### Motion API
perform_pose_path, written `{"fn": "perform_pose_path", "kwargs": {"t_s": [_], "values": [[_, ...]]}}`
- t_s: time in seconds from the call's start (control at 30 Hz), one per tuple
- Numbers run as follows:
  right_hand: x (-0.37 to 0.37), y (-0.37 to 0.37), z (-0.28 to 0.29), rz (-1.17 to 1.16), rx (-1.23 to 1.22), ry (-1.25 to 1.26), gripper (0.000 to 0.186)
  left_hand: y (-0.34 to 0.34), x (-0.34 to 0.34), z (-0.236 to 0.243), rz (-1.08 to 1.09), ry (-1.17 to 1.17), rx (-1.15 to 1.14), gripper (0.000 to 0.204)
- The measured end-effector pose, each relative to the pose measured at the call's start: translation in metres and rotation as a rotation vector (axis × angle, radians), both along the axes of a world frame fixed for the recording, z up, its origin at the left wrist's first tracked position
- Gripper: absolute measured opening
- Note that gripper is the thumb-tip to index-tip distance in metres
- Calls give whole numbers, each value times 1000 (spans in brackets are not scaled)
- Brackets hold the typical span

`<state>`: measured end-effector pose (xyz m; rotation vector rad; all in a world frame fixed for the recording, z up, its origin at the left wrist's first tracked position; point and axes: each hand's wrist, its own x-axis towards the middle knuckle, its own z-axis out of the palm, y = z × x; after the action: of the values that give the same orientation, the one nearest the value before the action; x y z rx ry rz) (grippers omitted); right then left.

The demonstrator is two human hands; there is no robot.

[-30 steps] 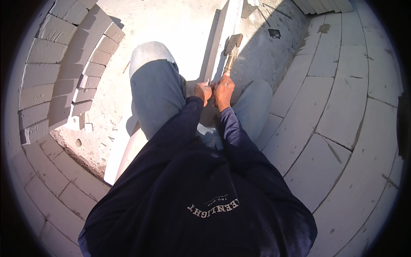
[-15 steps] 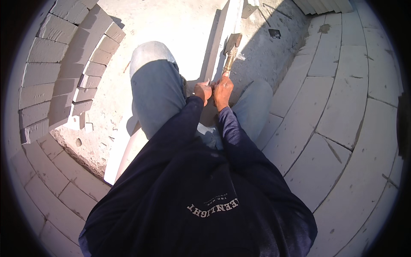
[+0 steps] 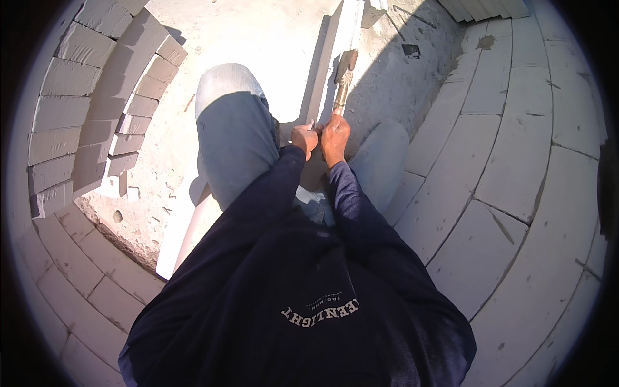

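Observation:
A long pale block (image 3: pixel 327 90) runs away from me between my knees, its side in shadow. My right hand (image 3: pixel 335 138) is closed round the lower handle of a hatchet-like tool (image 3: pixel 343 87), with a worn, wrapped handle and a flat brown head. The head points away from me, over the block. Close beside it on the left, my left hand (image 3: pixel 304 139) is closed at the block, thumb side up. What its fingers hold, if anything, is hidden.
Stacked pale blocks (image 3: pixel 61 113) stand on the left. A block wall (image 3: pixel 490 168) rises along the right. More blocks (image 3: pixel 487 8) lean at the far right. A small dark piece (image 3: pixel 411 51) lies on the dusty ground, partly in shadow.
The tool's head has tilted slightly to the left and turned a little. Both hands stay almost where they were.

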<state>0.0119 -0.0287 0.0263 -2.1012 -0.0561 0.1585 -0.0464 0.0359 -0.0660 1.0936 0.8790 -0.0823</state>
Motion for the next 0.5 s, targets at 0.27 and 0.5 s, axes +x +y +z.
{"fn": "perform_pose_path", "kwargs": {"t_s": [0.27,0.5], "values": [[30,-18,34,-47,-46,96,60,-11,9,37,112,68,72,31],[17,-20,23,-121,135,358,62,-8,8,41,31,143,68,42]]}}
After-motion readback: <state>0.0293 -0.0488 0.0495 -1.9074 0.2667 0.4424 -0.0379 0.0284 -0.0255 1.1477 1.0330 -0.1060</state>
